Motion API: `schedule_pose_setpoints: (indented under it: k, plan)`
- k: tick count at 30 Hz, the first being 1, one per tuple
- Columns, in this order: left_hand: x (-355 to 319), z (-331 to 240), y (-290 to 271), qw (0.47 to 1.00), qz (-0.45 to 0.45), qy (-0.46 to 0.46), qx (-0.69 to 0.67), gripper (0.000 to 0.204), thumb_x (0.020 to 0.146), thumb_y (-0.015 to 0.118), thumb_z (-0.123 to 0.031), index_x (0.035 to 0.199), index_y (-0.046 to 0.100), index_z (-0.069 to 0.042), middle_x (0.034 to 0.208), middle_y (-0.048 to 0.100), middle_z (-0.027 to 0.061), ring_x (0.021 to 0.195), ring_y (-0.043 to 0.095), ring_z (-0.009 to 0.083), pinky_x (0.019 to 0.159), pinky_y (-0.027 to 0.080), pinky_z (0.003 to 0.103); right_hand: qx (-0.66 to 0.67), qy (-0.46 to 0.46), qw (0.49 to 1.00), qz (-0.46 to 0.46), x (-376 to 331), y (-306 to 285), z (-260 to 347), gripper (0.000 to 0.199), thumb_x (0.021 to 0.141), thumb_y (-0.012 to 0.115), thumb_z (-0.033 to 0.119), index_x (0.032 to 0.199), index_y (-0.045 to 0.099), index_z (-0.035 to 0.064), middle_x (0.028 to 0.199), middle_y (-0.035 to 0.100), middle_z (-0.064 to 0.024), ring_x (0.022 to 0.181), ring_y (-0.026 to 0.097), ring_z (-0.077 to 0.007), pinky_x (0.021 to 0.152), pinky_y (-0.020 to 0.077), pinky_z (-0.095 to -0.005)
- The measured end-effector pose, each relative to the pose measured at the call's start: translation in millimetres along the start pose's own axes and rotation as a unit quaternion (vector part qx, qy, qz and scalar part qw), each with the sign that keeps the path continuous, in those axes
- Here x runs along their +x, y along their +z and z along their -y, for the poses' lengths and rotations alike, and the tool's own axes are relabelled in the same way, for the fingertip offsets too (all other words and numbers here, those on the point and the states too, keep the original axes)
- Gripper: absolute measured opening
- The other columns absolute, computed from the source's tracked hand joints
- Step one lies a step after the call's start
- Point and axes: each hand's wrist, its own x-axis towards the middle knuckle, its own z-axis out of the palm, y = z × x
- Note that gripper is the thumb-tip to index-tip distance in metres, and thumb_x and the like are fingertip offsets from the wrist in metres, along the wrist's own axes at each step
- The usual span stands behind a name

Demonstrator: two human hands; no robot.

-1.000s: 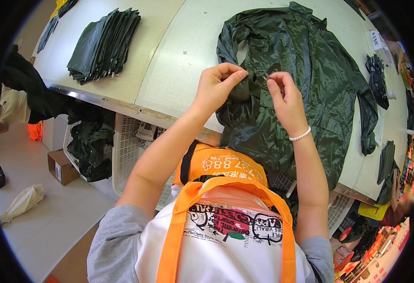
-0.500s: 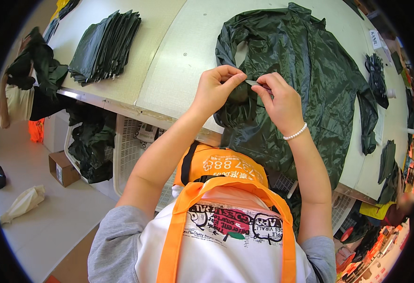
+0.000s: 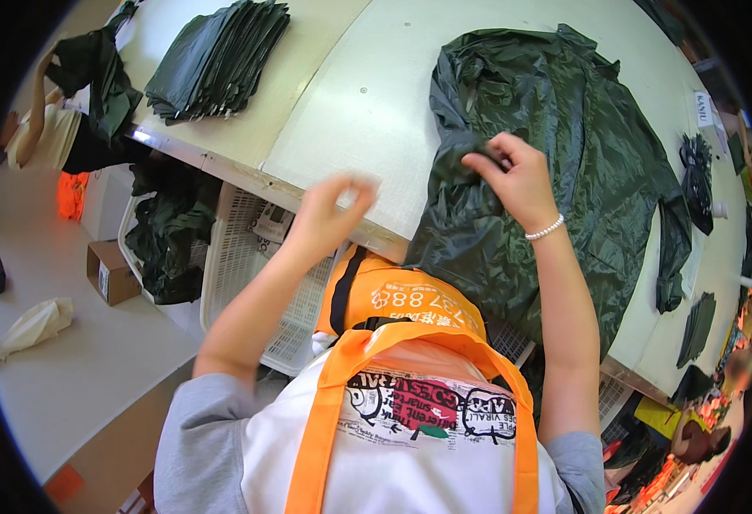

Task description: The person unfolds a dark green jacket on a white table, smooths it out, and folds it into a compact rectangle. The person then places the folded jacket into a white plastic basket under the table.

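Note:
A dark green, shiny jacket (image 3: 581, 163) lies spread on the pale table, its collar at the far side. My right hand (image 3: 517, 176), with a white bead bracelet on the wrist, is closed over the jacket's left-hand sleeve. Dark cloth shows between its thumb and fingers. My left hand (image 3: 335, 210) is apart from the jacket, above the table's near edge. Its curled fingers are smeared by motion, so whether anything small sits in them is unclear. The thin pale piece seen before between my hands cannot be made out.
A stack of folded dark green pieces (image 3: 217, 60) lies at the far left of the table (image 3: 350, 111). Below the edge stand white baskets (image 3: 230, 257), one with dark cloth. A carton (image 3: 112, 272) is at left. Dark bundles (image 3: 697, 180) lie at right; other people work nearby.
My hands were together over the sleeve around a thin pale piece. Now my left hand has drawn away toward the near left, while my right hand stays at the sleeve. The view has shifted slightly.

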Motion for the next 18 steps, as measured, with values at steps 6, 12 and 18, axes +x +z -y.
schedule_pose_setpoints:
  k: [6,12,18]
  plan:
    - [-152.1,108.1,-20.5,0.740,0.384,-0.102,0.543,0.049,0.073,0.072,-0.039,0.104,0.059,-0.005,0.105,0.062,0.0153,0.099,0.060,0.0288,0.084,0.047,0.042,-0.103,-0.059,0.986,-0.120,17.7,-4.2,-2.6,0.033,0.093,0.057,0.035,0.082,0.051,0.0038,0.060,0.050,-0.0144,0.052,0.047,-0.0310,0.050,0.0382,-0.0364]
    - [9.0,17.4,6.7,0.990,0.019,0.094,-0.101,0.082,0.078,0.074,-0.031,0.143,0.031,-0.006,0.141,0.042,0.0158,0.128,0.042,0.0269,0.104,0.036,0.038,-0.052,-0.033,0.992,-0.108,27.5,3.4,-0.5,0.035,0.098,0.048,0.032,0.097,0.059,-0.0019,0.078,0.061,-0.0174,0.070,0.058,-0.0239,0.066,0.0448,-0.0325]
    - [72.7,-43.4,56.4,0.930,0.168,0.138,-0.295,0.082,0.060,0.086,-0.042,0.117,0.051,0.005,0.109,0.062,0.0161,0.103,0.057,0.0217,0.089,0.045,0.032,-0.063,-0.020,0.984,-0.167,41.5,-20.8,-48.0,0.048,0.100,0.041,0.039,0.102,0.059,-0.0053,0.087,0.064,-0.0152,0.080,0.058,-0.0221,0.075,0.0464,-0.0354]
